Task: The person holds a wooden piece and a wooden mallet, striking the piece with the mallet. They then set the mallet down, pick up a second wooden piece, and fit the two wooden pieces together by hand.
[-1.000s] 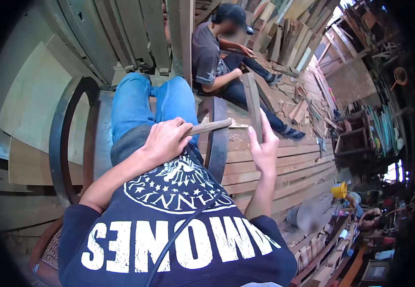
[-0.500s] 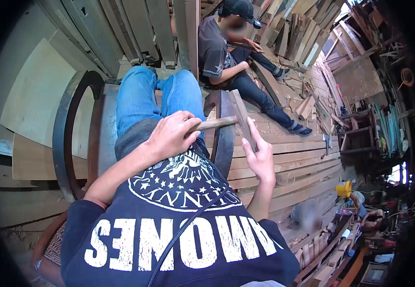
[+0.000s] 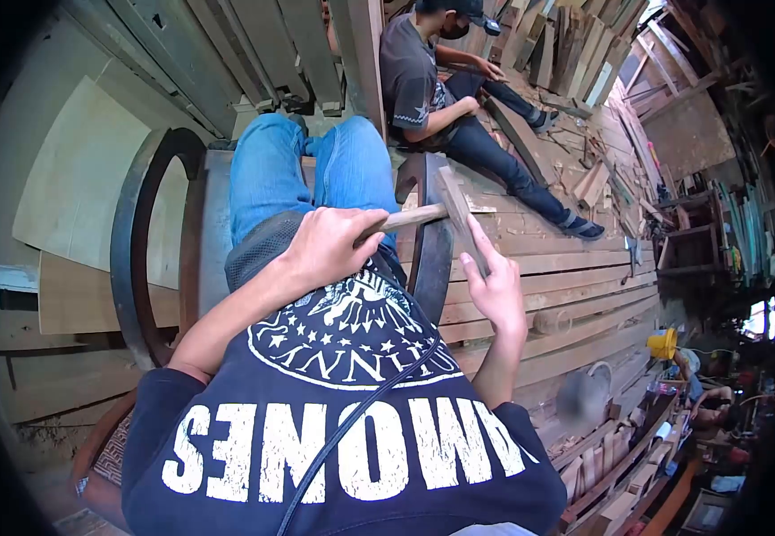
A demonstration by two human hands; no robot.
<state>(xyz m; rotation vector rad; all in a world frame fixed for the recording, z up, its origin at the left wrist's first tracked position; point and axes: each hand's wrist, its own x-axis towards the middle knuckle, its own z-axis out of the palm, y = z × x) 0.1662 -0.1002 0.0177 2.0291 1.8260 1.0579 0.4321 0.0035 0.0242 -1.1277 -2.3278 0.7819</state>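
Just above the centre of the frame, the left hand (image 3: 329, 246) is fisted tight round a wooden stick (image 3: 414, 216) whose tip meets the slat (image 3: 455, 207), which the right hand (image 3: 497, 290) pinches upright, seemingly to steady it.

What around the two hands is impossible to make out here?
- Head view: the near end of the stick, hidden inside the left hand.
- Head view: the lower end of the wood piece, behind the right hand; its grip is unclear.
- Head view: the other person, head partly cut off by the top edge.
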